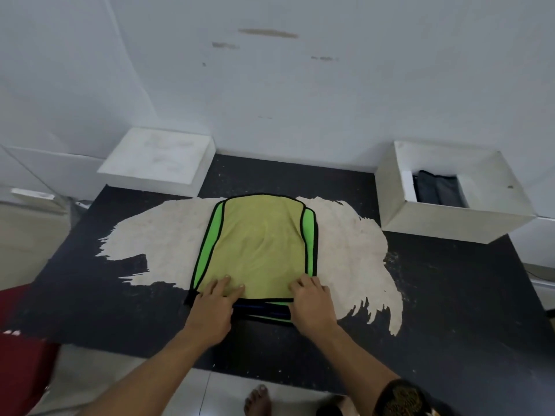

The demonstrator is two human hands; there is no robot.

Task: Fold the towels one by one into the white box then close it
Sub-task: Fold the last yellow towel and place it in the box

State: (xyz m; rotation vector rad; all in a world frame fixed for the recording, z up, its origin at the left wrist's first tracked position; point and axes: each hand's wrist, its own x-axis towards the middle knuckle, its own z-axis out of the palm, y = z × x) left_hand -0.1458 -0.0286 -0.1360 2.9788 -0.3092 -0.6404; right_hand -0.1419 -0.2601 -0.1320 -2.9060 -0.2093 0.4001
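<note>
My left hand [216, 301] and right hand [310, 298] lie flat, fingers spread, on the green black-edged towel [258, 244] at the bench's [450, 295] near edge — lifting carelessly could drag up the lower layers, far from the open white box [450, 217].

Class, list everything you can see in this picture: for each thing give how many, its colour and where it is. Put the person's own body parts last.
Table: one, black with a worn pale patch, centre.
Towel: one on top, green with black trim, spread on the table; edges of more cloth show beneath its near end.
Box: one, white, open, far right of the table.
Dark cloth: folded, inside the box.
Lid: one, white, far left of the table.
Red object: one, lower left edge.
Left hand: flat on the towel's near edge.
Right hand: flat on the towel's near edge.
Foot: one, bare, on the floor.
</note>
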